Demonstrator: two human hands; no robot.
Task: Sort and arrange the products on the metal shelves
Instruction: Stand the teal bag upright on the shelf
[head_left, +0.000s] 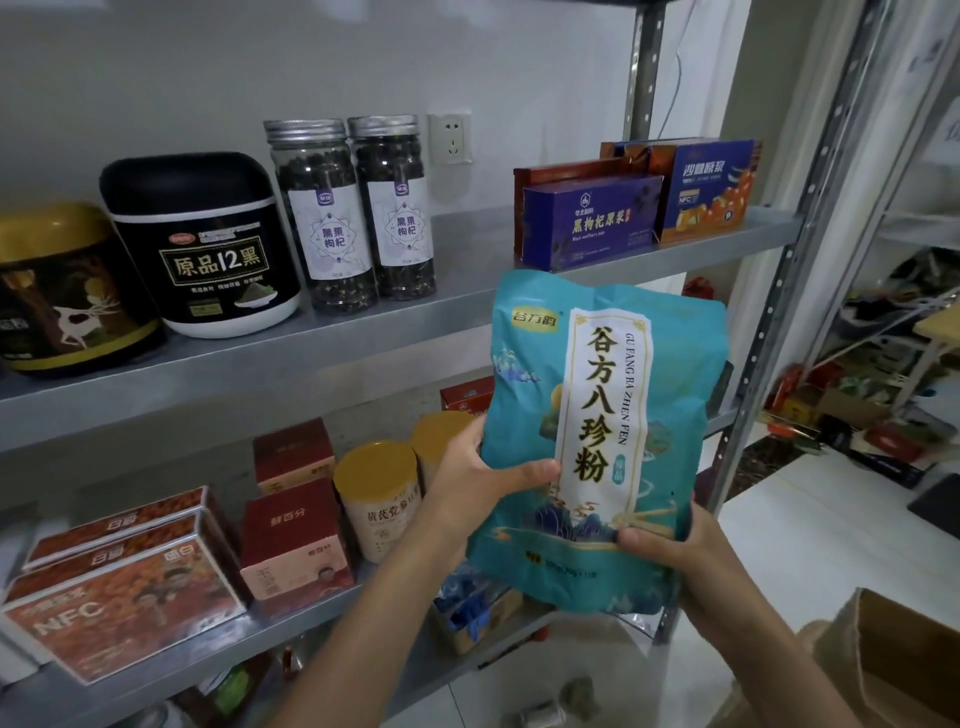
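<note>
Teal pouch (602, 441) with white label, black tub (208, 244), purple box (587, 221), grey shelf (363, 322)

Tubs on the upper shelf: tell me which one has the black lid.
The black-and-white tub next to the two clear jars; the dark tub at the far left has a gold lid instead.

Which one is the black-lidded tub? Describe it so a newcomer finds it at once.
Look at the upper metal shelf. Just left of the two tall clear jars stands a squat tub. Unlike the gold-lidded tub on its left, it has a black lid and white base.
</note>
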